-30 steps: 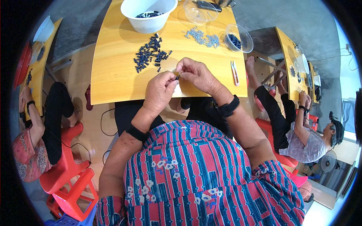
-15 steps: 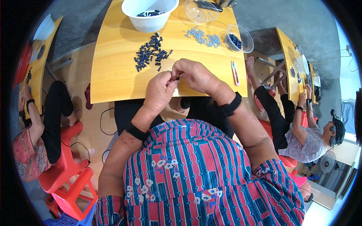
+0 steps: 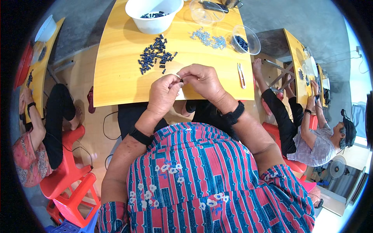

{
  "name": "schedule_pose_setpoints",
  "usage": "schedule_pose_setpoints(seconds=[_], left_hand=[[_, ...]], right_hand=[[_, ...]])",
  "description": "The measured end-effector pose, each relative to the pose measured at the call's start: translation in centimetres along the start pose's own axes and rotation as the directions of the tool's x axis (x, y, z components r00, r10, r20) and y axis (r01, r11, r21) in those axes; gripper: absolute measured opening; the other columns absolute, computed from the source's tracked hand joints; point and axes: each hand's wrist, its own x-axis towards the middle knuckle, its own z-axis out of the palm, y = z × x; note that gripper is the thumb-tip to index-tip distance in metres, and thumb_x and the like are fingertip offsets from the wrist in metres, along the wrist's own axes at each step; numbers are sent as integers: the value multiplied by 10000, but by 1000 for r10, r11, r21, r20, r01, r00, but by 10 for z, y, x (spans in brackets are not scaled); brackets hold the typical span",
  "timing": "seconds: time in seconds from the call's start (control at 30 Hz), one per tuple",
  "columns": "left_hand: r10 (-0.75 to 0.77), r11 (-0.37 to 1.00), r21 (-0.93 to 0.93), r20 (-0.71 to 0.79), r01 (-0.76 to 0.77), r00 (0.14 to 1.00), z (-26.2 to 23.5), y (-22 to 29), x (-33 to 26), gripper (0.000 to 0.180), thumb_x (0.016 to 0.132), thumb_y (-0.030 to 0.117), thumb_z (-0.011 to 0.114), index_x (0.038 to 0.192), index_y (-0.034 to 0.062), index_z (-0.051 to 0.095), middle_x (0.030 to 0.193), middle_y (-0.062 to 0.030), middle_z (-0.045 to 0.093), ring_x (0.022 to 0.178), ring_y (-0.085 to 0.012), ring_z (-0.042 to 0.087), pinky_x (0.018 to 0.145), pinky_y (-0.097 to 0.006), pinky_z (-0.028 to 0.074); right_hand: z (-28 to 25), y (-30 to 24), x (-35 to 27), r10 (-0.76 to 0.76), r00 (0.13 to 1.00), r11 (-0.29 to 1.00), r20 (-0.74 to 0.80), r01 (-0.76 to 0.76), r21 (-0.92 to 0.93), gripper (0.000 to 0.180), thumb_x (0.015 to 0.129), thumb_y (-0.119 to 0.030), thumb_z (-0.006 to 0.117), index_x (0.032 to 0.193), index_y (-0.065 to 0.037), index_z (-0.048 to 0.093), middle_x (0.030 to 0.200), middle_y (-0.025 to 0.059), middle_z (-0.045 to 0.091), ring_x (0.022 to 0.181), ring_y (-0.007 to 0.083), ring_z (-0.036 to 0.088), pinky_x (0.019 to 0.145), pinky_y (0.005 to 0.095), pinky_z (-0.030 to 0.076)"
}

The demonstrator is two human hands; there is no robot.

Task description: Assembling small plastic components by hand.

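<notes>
In front of my chest, above the table's near edge, my left hand [image 3: 164, 92] pinches a small black part [image 3: 181, 80] between thumb and forefinger. My right hand [image 3: 203, 80] is closed too, its fingertips meeting the left ones at that part; what it grips is too small and covered to make out. Just beyond my hands lies a loose pile of small black tube-like parts [image 3: 152, 59]. Farther right is a scatter of small clear or pale parts [image 3: 210, 39]. Thread snips [image 3: 241, 75] lie to the right of my right hand.
A white bowl [image 3: 151, 25] holding black parts stands at the far left of the yellow table [image 3: 120, 83]. At the right edge is a clear tub [image 3: 254, 40] with black parts; a clear lid or dish [image 3: 204, 15] overlaps a dark phone. Other people sit at tables on both sides.
My right hand has turned and lowered slightly, its wrist moving a little left and down. My left hand stays nearly in place, the black part still at the fingertips.
</notes>
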Motion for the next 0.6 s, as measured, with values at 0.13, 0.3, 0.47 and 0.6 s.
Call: schedule_pose_setpoints(seconds=[0.13, 0.3, 0.47, 0.6], left_hand=[[-95, 986, -134, 25, 98, 995, -1, 0, 2, 85, 897, 69, 616, 885, -15, 620, 695, 0, 585, 617, -50, 564, 579, -199, 503], [-119, 983, -136, 53, 125, 991, -2, 2, 3, 96, 910, 81, 609, 906, -13, 626, 718, 9, 589, 630, -43, 566, 584, -195, 506], [-152, 963, -218, 47, 158, 987, -3, -1, 4, 104, 884, 68, 624, 904, -33, 641, 711, -18, 613, 609, -55, 575, 551, -210, 495], [-158, 965, -205, 45, 164, 986, -2, 5, 4, 108, 890, 69, 619, 907, -35, 639, 714, -17, 610, 610, -53, 573, 555, -206, 501]], right_hand=[[13, 20, -17, 272, 959, 865, -84, -205, 458, 245, 782, 52, 652, 1019, -2, 675, 869, 69, 648, 795, 125, 654, 715, 252, 526], [22, 21, -20, 237, 963, 820, -132, -126, 558, 300, 765, 21, 700, 1062, -10, 665, 883, 54, 624, 765, 106, 635, 707, 237, 518], [18, 21, -18, 184, 974, 936, -134, -133, 325, 302, 752, 2, 719, 1048, -37, 676, 853, 62, 627, 757, 122, 636, 700, 241, 516], [19, 21, -18, 179, 972, 941, -151, -124, 315, 295, 745, 4, 723, 1035, -35, 679, 834, 64, 629, 758, 132, 638, 697, 246, 518]])
